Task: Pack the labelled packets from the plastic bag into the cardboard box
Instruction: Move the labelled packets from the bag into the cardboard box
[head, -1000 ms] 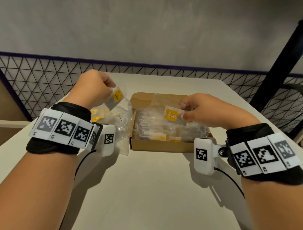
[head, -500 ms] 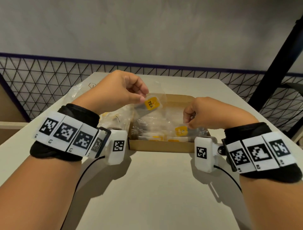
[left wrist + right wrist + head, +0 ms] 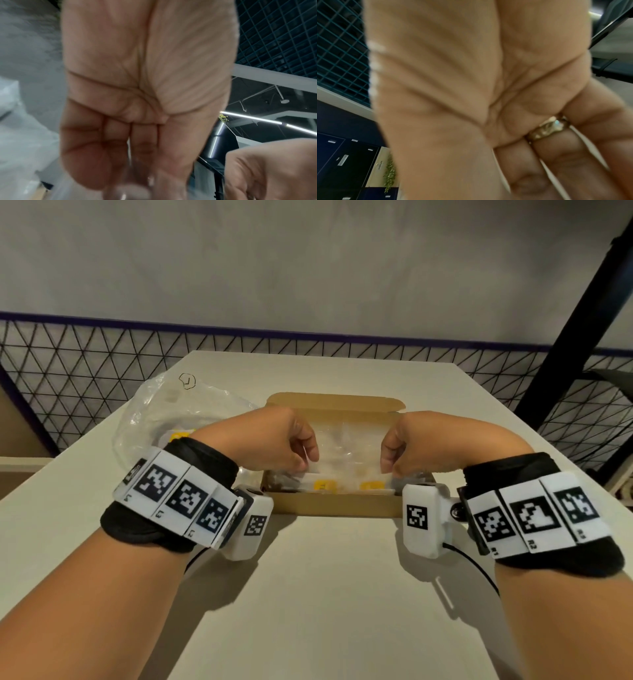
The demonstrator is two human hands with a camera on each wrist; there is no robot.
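Note:
The open cardboard box (image 3: 335,506) lies mid-table and holds several clear packets with yellow labels (image 3: 323,486). Both hands hang over it with their fingers curled downward. My left hand (image 3: 305,460) pinches the edge of a clear packet (image 3: 342,455) low over the box's left half. In the left wrist view, clear plastic shows at that hand's fingertips (image 3: 135,180). My right hand (image 3: 388,465) pinches clear packet plastic over the right half. In the right wrist view its curled fingers (image 3: 539,169) hide what they hold. The crumpled plastic bag (image 3: 161,412) lies left of the box, one yellow label (image 3: 178,436) showing inside.
The box's lid flap (image 3: 334,402) stands open at the far side. A black wire-mesh fence (image 3: 85,361) runs behind the pale table (image 3: 325,594). A dark slanted post (image 3: 579,320) rises at the right. Bare tabletop lies between me and the box.
My left hand carried a labelled packet from the bag across and down into the box. My right hand lowered its packet into the box. Both hands now sit low over it.

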